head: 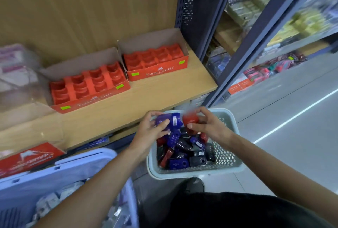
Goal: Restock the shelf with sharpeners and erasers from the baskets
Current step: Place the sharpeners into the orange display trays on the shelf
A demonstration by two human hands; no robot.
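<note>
My left hand [151,132] grips a blue sharpener [169,120] above the far edge of a pale grey basket [228,161]. My right hand [206,123] pinches a red sharpener [190,120] right beside it. The basket holds several blue, red and black sharpeners [182,151]. On the wooden shelf [146,99] stand two red display boxes with empty slots, one at the left [87,85] and one at the right [155,59].
A light blue basket [73,171] with small packaged items sits at the lower left. A red box [27,156] and a clear plastic holder [18,74] lie at the shelf's left. A dark shelf upright [206,26] and an aisle floor are to the right.
</note>
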